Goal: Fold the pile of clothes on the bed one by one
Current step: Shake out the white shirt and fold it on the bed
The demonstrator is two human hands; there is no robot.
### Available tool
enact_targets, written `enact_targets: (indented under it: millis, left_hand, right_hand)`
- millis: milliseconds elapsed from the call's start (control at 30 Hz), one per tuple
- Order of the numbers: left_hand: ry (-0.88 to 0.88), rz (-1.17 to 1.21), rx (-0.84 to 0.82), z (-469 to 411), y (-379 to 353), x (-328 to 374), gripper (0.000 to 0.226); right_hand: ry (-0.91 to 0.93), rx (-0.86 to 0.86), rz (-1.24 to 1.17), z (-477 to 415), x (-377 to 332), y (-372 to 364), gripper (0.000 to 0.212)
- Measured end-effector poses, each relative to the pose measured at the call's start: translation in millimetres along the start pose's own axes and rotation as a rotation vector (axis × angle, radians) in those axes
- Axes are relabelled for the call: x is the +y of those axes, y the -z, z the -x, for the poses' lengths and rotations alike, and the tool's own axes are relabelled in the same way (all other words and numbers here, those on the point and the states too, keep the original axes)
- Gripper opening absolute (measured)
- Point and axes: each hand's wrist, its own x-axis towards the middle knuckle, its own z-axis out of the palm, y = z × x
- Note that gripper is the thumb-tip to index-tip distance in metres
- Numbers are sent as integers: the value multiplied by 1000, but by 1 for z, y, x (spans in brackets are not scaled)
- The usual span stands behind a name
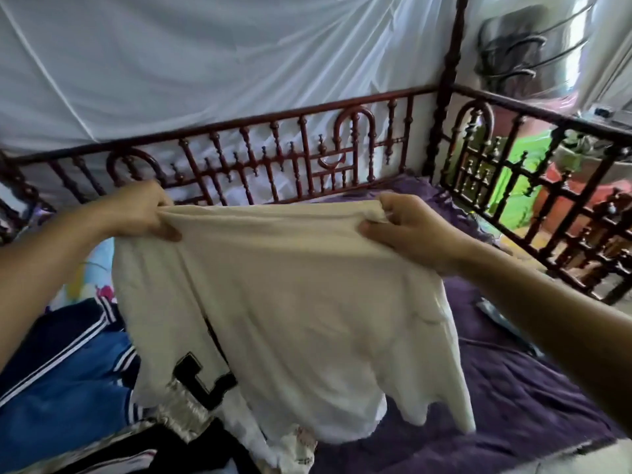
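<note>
A cream-coloured shirt (290, 309) with a black block letter near its lower left hangs in the air over the bed. My left hand (143, 210) grips its top edge at the left, and my right hand (407, 227) grips the top edge at the right, so the cloth is stretched between them. Its lower hem drapes down onto the pile of clothes (85, 388) at the lower left, which holds a blue garment with white stripes, dark pieces and a pale patterned piece.
A purple bedspread (513, 398) covers the right half of the bed. A dark red wooden railing (273, 155) runs along the far side and the right side. White netting (205, 63) hangs behind it. A dark flat object (492, 311) lies on the bedspread at right.
</note>
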Motion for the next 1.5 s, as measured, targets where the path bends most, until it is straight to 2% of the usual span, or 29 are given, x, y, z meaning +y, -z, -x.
enact_targets:
  millis: [67,167,367,433,533,700,867,1000,1133,1233,1367,1500]
  left_hand:
    - [25,-5,-19,-28,-25,-10,28]
    - [64,6,-67,-67,-82,-11,27]
    - [173,-11,91,-131,-202,16,13]
    - [158,-27,142,-155,-233,46,8]
    - [96,13,178,-195,-270,99,18]
    - [57,244,236,-267,-319,205,21]
    - [-13,367,180,-340,-400,320,20]
    - [-69,414,119,-391,-472,400,17]
    - [-56,457,16,-422,-528,445,18]
    - [-10,472,-19,-421,-544,433,21]
    - [104,383,-69,-386,-549,360,20]
    - [339,199,-159,-334,-554,278,19]
  right_hand:
    - [-54,-36,8,2,18,-13,29]
    - [-167,-42,25,16,60,-19,24]
    - [-438,92,170,64,178,-12,36]
    - [-509,167,220,78,218,-10,38]
    - [-591,255,302,99,272,2,35]
    - [-744,403,426,130,372,47,31]
    - [-934,475,442,147,489,112,28]
    - [-1097,469,521,162,571,160,21]
    - [-1214,303,629,171,617,184,11]
    - [-1175,146,753,166,624,184,23]
    - [-882,32,881,129,612,161,49]
    - [-628,-119,812,46,606,128,40]
